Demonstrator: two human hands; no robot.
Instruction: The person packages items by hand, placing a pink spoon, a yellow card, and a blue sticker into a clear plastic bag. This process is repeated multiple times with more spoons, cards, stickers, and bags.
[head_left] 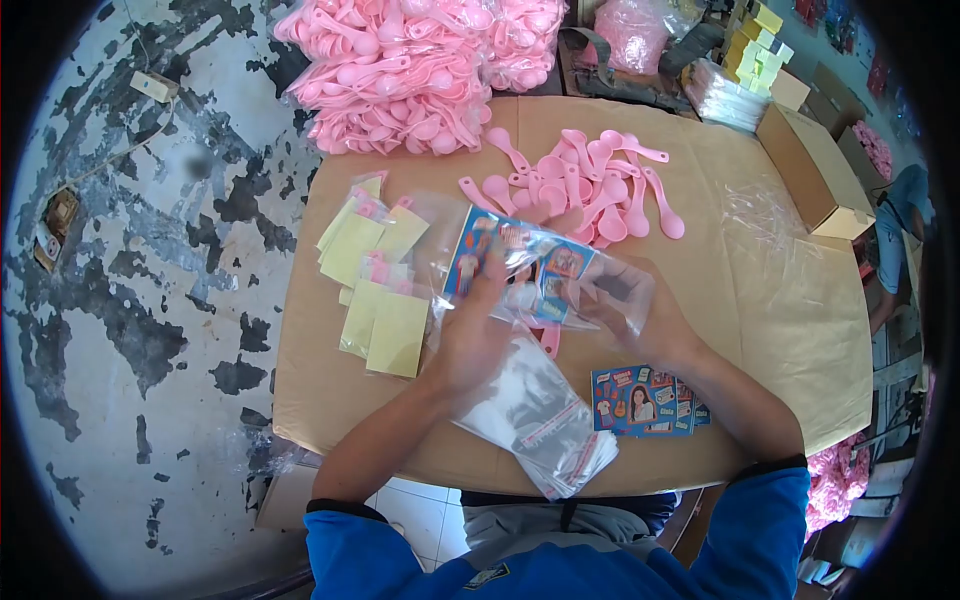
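My left hand (478,325) holds the left part of a clear plastic bag with a blue printed card (560,262) in it. My right hand (640,305) is at the bag's right end, its fingers behind or inside the clear film. Below them lies a stack of empty clear bags (540,420), with a pink spoon handle (550,340) showing above it. More blue printed cards (640,400) lie to the right of the stack. Loose pink spoons (600,180) are heaped beyond my hands. Bagged packs with pale yellow cards (395,333) lie on the left.
Brown paper (780,330) covers the table. Large bags of pink spoons (400,80) stand at the back left. An open cardboard box (815,170) and stacked yellow packs (755,50) are at the back right. Another person's leg (890,250) shows at the far right.
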